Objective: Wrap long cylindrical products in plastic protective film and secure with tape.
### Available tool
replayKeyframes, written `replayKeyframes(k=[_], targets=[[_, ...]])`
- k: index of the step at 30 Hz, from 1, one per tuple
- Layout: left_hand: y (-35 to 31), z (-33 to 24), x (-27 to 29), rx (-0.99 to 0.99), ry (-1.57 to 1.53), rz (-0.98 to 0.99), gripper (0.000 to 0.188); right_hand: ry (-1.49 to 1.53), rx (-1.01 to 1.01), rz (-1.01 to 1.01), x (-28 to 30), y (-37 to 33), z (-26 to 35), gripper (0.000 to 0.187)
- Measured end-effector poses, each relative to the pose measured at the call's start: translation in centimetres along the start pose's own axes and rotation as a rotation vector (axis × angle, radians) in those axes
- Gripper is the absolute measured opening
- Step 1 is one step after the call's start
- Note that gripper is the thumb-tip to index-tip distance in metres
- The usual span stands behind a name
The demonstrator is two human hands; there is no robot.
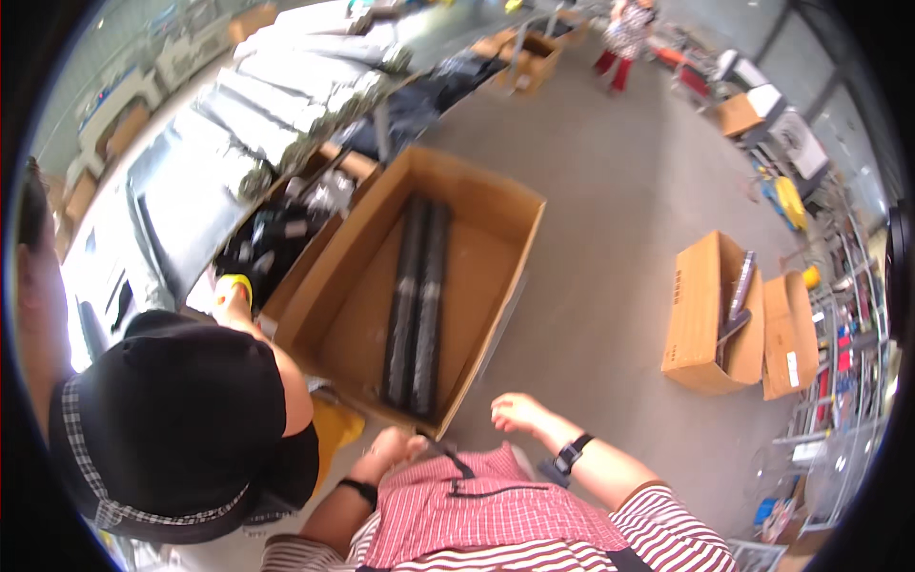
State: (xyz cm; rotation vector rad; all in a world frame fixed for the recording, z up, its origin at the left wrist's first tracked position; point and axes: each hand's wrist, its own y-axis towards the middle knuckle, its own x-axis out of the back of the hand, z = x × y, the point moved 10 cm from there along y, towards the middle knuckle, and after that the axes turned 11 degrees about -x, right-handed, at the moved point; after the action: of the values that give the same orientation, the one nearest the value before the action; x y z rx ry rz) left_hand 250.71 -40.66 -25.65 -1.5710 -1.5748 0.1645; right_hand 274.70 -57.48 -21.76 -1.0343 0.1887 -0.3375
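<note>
A large open cardboard box [329, 286] stands right in front of me. Two long black rolls [416, 305], shiny as if wrapped in film, lie side by side in it. At the box's near edge is my left hand [396, 446], its fingers closed. A dark strap [448, 458] runs beside those fingers over my red checked apron, and I cannot make out whether they grip it. My right hand [519, 413] hovers beyond the box's near right corner, apart from it, fingers curled with nothing visible in them.
Close on my left is a co-worker in a black cap [181, 419]. White wrapped rolls [276, 86] cover a long table beyond. Two open cartons [701, 315] stand on the floor to the right, near crowded shelves [848, 372]. Another person [624, 38] stands far off.
</note>
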Motion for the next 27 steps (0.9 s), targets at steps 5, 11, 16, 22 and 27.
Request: replayKeyframes(k=[5,11,16,22,27], targets=[[3.1,-0.9,5.8,-0.490,-0.126,-0.672,0.034,-0.077,0.018,-0.047,0.5,9.5,9.5,0.029],[16.0,9.5,6.8,0.105,-0.486,-0.606,0.048,-0.211,-0.194,-0.273,0.5,29.8,10.3,0.051],[29.5,18.8,2.1,0.358,-0.471,-0.537,0.080,-0.164,-0.291,-0.478,1.4,45.6,3.0,0.062],[32.9,29.1,-1.3,0.610,-0.246,-0.464,0.113,0.072,-0.439,-0.303,-6.9,51.2,-1.4,0.089],[35.8,30.0,-1.0,0.464,-0.286,-0.485,0.123,0.110,-0.040,-0.494,-3.8,53.2,-1.9,0.109]])
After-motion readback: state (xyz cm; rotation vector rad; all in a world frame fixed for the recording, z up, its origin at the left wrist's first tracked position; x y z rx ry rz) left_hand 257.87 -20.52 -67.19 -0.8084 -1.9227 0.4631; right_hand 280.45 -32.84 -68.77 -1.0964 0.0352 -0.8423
